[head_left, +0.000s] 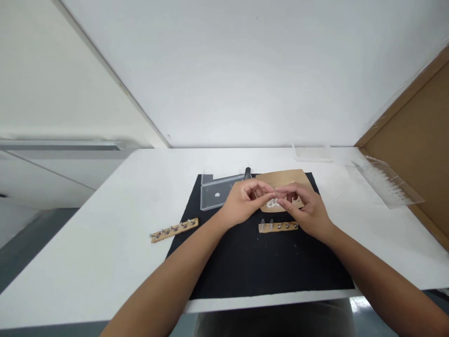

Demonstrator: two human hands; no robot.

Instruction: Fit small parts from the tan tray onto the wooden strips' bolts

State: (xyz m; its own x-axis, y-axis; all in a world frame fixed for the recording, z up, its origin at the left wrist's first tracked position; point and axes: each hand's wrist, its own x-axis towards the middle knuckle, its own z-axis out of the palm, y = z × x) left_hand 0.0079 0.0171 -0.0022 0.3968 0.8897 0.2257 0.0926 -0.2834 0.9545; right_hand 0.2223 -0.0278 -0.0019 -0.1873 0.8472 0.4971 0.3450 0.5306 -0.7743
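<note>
Over the brown paper sheet (280,177), my left hand (243,199) and my right hand (303,206) meet with pinched fingertips. Whatever lies between the fingers is too small to make out. Small white pieces (271,203) lie on the paper just under the fingertips. Nearer to me, a wooden strip (271,228) rests on the black mat (266,267). Two clear pointed pieces (271,223) stand at its left end, and round metal parts (287,226) line the rest. My right hand partly covers its right end.
Another wooden strip (175,230) with several metal parts lies at the mat's left edge. An open clear plastic box (212,194) and a black cylindrical object (247,173) are behind my left hand. A clear bag of white pieces (387,185) and a shallow clear tray (312,153) sit at right.
</note>
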